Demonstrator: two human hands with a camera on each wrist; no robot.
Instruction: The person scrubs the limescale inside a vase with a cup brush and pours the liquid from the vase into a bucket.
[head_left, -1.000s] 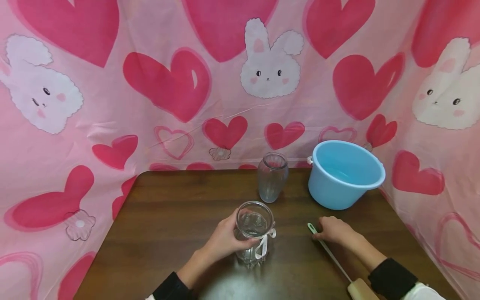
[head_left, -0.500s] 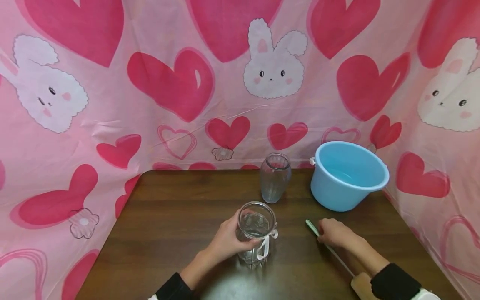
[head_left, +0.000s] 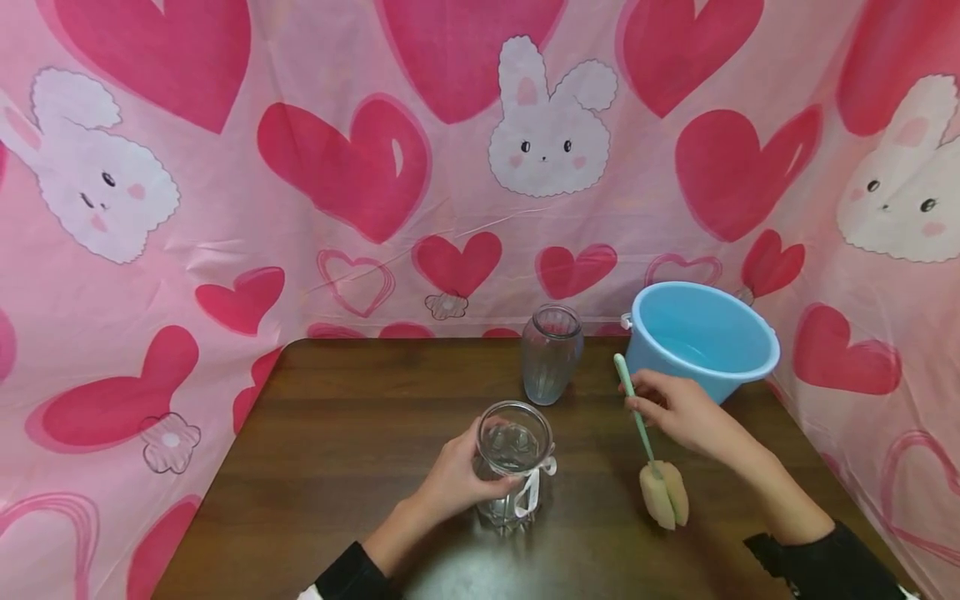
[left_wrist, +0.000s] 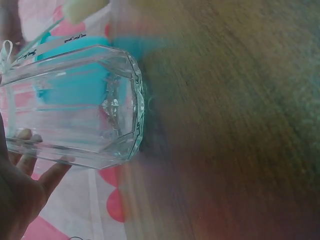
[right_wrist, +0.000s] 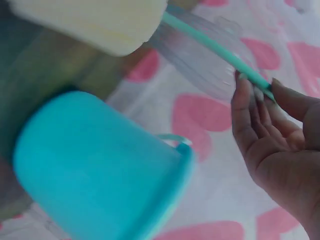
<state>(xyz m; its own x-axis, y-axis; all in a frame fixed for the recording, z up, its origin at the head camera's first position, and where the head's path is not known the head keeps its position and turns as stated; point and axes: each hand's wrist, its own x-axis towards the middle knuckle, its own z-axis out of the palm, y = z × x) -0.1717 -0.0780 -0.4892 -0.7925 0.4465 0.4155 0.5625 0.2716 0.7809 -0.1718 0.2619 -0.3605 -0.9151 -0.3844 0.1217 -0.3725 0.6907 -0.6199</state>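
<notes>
My left hand (head_left: 461, 475) grips a clear glass jar (head_left: 504, 504) around its side; a white ribbon bow is tied below its rim. The left wrist view shows the jar's faceted base (left_wrist: 127, 107) close to the wooden surface. In my right hand (head_left: 678, 410), thumb and fingers pinch the pale green handle (head_left: 625, 375) of a sponge bottle brush. Its cream sponge head (head_left: 663, 496) hangs downward, right of the jar. In the right wrist view the handle (right_wrist: 215, 47) runs between thumb and fingertips, with the sponge (right_wrist: 105, 22) at the upper left.
A second clear glass vase (head_left: 551, 358) stands behind the jar. At the back right sits a light blue bucket (head_left: 675, 354), partly behind my right hand. A pink curtain (head_left: 450, 200) with hearts and rabbits surrounds the brown wooden table (head_left: 360, 400).
My right hand has lifted the brush from the table and moved it up and forward, toward the bucket, sponge now hanging down. My left hand and the jar stay nearly still.
</notes>
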